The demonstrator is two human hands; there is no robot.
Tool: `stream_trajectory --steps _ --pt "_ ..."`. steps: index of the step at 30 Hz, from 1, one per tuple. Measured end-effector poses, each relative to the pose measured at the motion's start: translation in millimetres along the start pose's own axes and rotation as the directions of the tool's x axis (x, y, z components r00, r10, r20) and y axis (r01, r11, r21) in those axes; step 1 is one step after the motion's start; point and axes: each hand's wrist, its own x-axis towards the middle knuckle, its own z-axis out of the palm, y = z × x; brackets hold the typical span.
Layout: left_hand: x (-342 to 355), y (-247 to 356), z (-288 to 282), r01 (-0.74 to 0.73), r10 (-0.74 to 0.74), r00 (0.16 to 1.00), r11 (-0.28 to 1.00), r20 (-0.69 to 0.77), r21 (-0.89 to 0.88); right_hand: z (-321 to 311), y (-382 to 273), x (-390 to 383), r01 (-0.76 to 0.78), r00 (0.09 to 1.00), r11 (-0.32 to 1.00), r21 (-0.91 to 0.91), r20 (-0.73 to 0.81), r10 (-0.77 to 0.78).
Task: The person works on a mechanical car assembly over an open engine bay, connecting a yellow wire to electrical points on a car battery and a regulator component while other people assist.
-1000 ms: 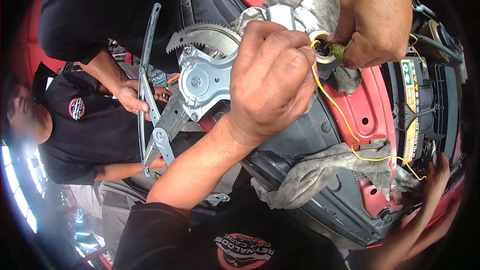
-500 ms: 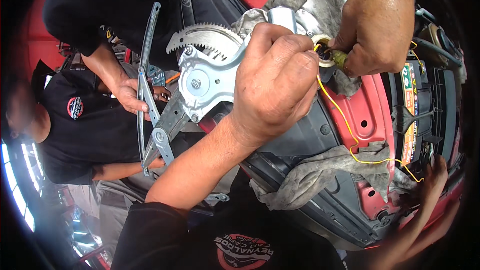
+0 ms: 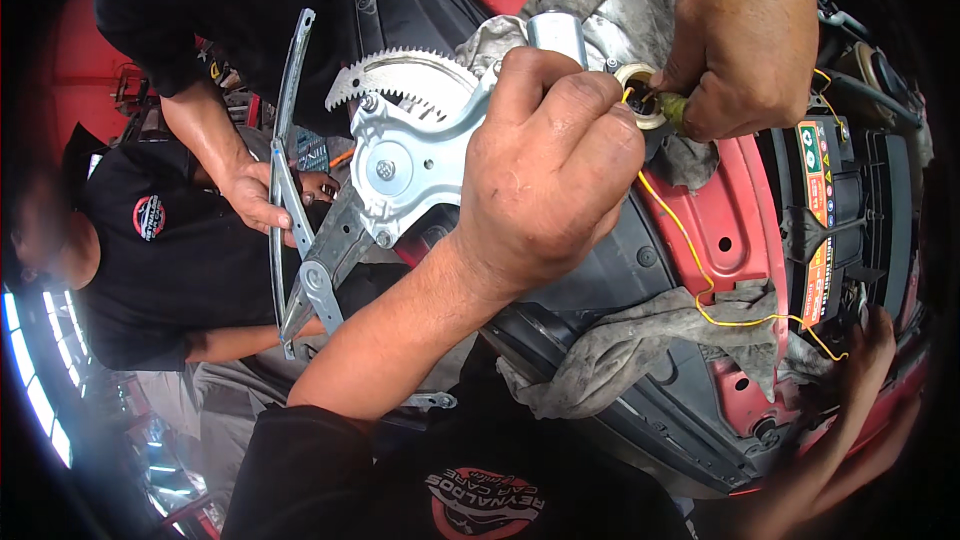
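Note:
My left hand is closed, pinching a yellow wire beside a round pale connector socket. Under and beside that hand lies a metal window regulator with a toothed sector gear and a silver motor. A co-worker's hand reaches in from above, holding a yellow-green piece at the socket. My right hand, at the far right by the battery, has closed fingers; the small metallic thing at its tips is unclear. The wire's far end lies close to that wrist.
Another hand grips the regulator's arm at left. A person in a black shirt is farther left. Grey rags lie on the red and black car front. The car battery stands at right.
The regulator, my left hand and the co-worker's hand at the socket have shifted slightly left. Both my hands keep their grips.

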Motion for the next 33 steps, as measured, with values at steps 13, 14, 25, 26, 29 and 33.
stream_trajectory --steps 13,14,25,26,29,33 --pt "2 3 -6 -0.004 0.003 0.998 1.000 0.061 0.018 -2 2 -1 0.065 0.997 0.995 -0.075 -0.024 -0.067" --pt "2 3 -6 -0.003 0.001 0.998 1.000 0.063 0.020 -3 3 -1 0.066 0.997 0.995 -0.076 -0.024 -0.068" --pt "1 4 -8 -0.009 0.007 0.995 1.000 0.103 0.025 -1 2 0 0.103 0.994 0.987 -0.125 -0.032 -0.107" --pt "1 5 -8 -0.011 0.008 0.994 1.000 0.109 0.027 -1 0 0 0.096 0.995 0.988 -0.122 -0.020 -0.100" --pt "2 6 -8 -0.004 0.000 0.993 0.999 0.118 0.033 -2 -6 -1 0.016 1.000 0.999 -0.043 0.000 -0.016" --pt "2 5 -9 -0.013 0.011 0.994 1.000 0.106 0.026 -3 -9 -1 0.058 0.998 0.994 -0.094 -0.024 -0.060"
